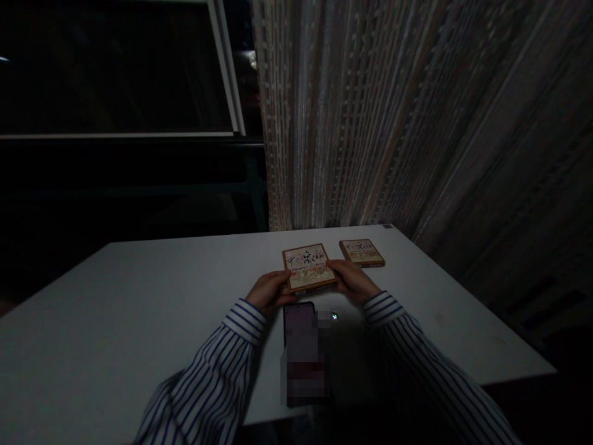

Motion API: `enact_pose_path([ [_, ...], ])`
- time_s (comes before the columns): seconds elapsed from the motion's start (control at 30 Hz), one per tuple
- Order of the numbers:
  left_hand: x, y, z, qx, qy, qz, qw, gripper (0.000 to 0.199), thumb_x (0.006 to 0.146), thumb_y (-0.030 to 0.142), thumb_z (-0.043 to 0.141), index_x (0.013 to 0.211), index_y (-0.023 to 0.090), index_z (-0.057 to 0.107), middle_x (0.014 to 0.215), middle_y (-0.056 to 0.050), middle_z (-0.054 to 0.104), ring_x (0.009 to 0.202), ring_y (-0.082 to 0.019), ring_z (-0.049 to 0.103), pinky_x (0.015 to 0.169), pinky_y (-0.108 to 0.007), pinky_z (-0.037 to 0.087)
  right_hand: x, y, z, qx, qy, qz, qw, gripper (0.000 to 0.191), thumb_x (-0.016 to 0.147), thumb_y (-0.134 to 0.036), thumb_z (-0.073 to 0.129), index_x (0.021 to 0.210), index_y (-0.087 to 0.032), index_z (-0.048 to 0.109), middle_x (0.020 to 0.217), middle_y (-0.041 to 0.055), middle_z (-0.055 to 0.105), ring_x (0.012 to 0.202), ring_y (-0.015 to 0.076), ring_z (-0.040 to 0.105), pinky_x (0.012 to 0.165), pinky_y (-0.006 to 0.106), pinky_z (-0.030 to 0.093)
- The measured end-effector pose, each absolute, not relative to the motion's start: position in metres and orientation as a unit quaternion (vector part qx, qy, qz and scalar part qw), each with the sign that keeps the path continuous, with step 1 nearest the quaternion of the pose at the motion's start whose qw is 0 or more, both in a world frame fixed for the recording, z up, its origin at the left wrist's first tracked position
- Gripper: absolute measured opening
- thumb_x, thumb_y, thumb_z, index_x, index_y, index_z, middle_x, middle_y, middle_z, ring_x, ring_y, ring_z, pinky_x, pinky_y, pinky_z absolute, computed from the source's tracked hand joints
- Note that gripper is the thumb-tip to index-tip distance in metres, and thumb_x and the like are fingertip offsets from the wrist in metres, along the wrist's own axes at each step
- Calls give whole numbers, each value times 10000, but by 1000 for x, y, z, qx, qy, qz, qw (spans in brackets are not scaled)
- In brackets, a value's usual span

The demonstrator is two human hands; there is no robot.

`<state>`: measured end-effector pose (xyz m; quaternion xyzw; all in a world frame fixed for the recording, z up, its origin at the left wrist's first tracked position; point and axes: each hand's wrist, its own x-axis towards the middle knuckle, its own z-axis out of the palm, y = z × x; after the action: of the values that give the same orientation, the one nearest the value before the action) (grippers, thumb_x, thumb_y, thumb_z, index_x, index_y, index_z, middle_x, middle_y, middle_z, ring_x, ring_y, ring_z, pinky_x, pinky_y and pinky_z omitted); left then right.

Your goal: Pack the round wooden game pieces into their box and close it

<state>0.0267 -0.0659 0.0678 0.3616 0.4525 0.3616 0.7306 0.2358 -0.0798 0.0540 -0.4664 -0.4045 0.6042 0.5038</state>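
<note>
Both hands hold a flat square box [309, 267] printed with "Chinese chess" above the white table. My left hand [271, 289] grips its left side, thumb on top and fingers underneath. On the box's right side, my right hand [354, 279] has its thumb near the edge and its other fingers partly hidden below. A second, similar box [362, 252] lies on the table just right of the held one. Between my forearms, nearer the front edge, is a phone [301, 346] with its screen lit, partly blurred out.
The white table [152, 309] reaches far to the left and right. A beaded or woven curtain [324, 123] hangs behind it. A dark window with a pale frame [227, 68] is at the back left. A small dark patch [388, 227] marks the table's far right corner.
</note>
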Motion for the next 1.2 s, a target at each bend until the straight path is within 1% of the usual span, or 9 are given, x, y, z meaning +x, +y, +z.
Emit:
enact_pose_path([
  [0.1,24,-79,62,356,472,350,727,237,780,235,608,984,120,575,859,-102,696,577,-149,660,483,-250,556,235,-85,51,-476,-409,608,486,187,767,-306,579,842,-148,647,897,76,702,754,166,645,679,279,520],
  [0.23,22,-93,55,351,486,337,726,227,792,256,594,980,137,547,873,-90,686,568,-127,647,503,-248,559,234,-90,45,-480,-420,614,464,220,765,-326,582,849,-139,662,863,80,707,716,172,643,609,273,519],
  [0.43,22,-99,52,356,502,327,717,212,798,270,585,961,144,531,908,-86,672,574,-117,640,501,-245,553,230,-96,45,-485,-404,624,461,193,757,-302,584,842,-144,657,853,75,706,708,169,640,609,272,513],
  [0.67,24,-99,51,350,504,334,716,215,764,268,630,918,141,549,826,-66,675,545,-115,633,480,-228,537,232,-97,43,-497,-414,610,458,197,762,-321,578,843,-159,657,860,68,703,699,162,631,572,250,502],
  [0.8,25,-97,51,352,498,338,717,235,748,276,649,918,145,553,829,-62,677,574,-123,644,483,-220,534,236,-94,40,-497,-416,608,459,212,759,-326,586,855,-150,657,873,75,702,729,171,635,612,267,507],
  [0.9,26,-94,53,351,495,342,718,230,745,266,654,916,142,563,808,-65,684,546,-117,635,469,-212,527,237,-94,42,-499,-412,607,462,214,758,-331,587,864,-159,658,860,65,707,731,174,640,613,273,509],
  [1.03,30,-91,59,350,489,344,722,191,764,230,635,908,120,576,781,-85,694,552,-130,644,460,-205,524,239,-96,49,-498,-402,611,467,196,762,-310,584,859,-159,661,861,68,709,719,172,645,602,269,511],
  [1.1,33,-90,62,348,486,346,723,152,777,208,617,890,112,584,775,-90,698,572,-138,654,459,-198,522,242,-97,52,-494,-397,613,471,191,762,-299,587,860,-152,659,875,77,708,728,175,648,625,279,517],
  [1.2,39,-88,63,345,480,347,728,108,802,181,579,866,97,597,742,-96,701,533,-131,645,426,-180,499,247,-97,53,-488,-397,612,479,198,761,-297,593,871,-143,655,904,86,705,750,183,652,664,294,522],
])
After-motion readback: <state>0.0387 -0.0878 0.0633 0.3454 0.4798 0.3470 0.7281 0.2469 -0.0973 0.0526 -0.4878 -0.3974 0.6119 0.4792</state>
